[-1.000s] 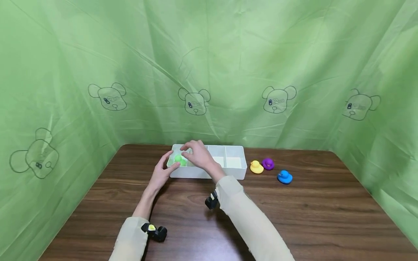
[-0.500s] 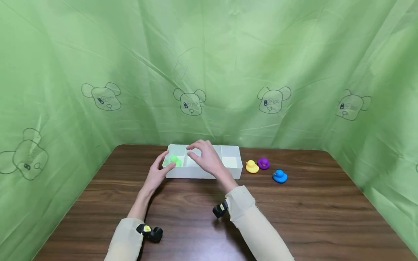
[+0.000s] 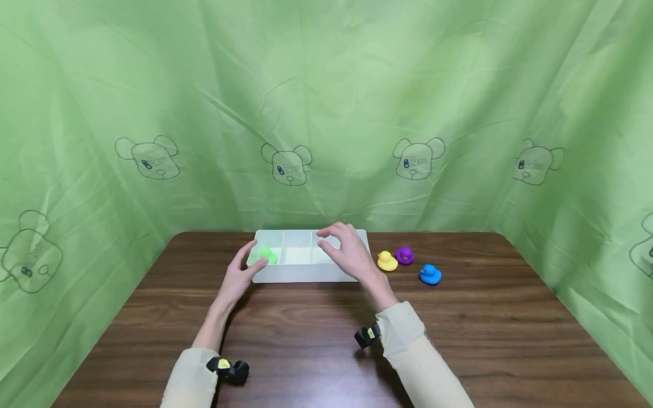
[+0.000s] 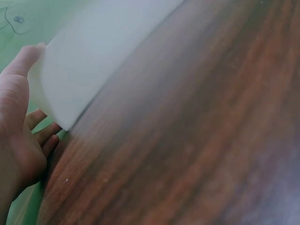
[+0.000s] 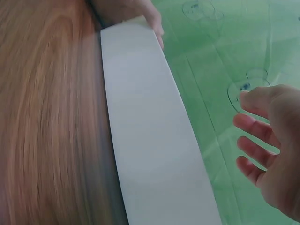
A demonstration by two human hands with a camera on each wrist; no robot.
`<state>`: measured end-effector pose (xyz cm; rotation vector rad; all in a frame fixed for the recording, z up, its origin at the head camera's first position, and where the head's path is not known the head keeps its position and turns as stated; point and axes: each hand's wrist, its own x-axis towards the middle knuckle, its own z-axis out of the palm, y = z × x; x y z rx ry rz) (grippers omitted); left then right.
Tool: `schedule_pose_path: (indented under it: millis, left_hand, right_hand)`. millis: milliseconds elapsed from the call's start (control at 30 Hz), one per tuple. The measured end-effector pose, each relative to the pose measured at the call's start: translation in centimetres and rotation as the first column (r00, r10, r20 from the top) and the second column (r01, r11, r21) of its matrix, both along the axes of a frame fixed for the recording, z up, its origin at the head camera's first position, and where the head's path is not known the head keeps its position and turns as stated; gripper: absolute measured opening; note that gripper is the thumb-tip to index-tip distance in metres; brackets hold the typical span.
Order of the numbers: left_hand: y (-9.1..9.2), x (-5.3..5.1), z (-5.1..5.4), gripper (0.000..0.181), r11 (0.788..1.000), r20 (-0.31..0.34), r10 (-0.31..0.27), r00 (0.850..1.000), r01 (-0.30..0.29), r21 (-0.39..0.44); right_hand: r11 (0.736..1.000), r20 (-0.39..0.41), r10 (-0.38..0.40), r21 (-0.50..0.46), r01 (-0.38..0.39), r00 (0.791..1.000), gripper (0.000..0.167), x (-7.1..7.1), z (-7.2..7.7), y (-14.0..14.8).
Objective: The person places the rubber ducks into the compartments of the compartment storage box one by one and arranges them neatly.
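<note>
A white divided box sits on a wooden surface, its left end in the grip of the left hand. The right hand, its grip parted and holding nothing, hovers over the box's right half. The box's leftmost compartment contains a green duck-like toy, probably light and squeezable, best pinched around its body. The box seems light, stiff and smooth, best held by its end walls.

I see a white box and a green toy by the left grip; rightward of the right grip, a yellow duck, purple duck, blue duck; below, brown streaked tabletop.
</note>
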<state>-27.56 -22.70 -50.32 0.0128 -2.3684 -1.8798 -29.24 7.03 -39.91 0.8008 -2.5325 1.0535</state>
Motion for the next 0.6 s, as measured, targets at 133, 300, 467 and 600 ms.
schedule_pose_path:
  millis: [133, 300, 467, 600]
  left_hand:
    - [-0.1, -0.2, -0.2, 0.074, 1.000, 0.000, -0.012, 1.000, 0.012, 0.021]
    - [-0.1, -0.5, -0.2, 0.075, 0.999, 0.008, -0.028, 1.000, 0.028, 0.040]
    - [-0.3, -0.7, -0.2, 0.076, 1.000, 0.006, -0.021, 1.000, 0.021, 0.015]
    - [-0.3, -0.8, -0.2, 0.075, 0.999, 0.001, -0.025, 1.000, 0.025, 0.023]
  right_hand:
    - [1.000, -0.012, -0.029, -0.002, 0.029, 1.000, 0.023, 0.0, 0.0, 1.7]
    - [0.998, -0.019, -0.063, 0.004, 0.064, 0.998, 0.023, 0.1, 0.1, 3.8]
    - [0.996, -0.028, -0.083, 0.021, 0.083, 0.996, 0.022, 0.1, 0.0, 5.6]
    - [0.994, -0.023, -0.106, 0.031, 0.107, 0.994, 0.022, 0.2, 0.0, 7.0]
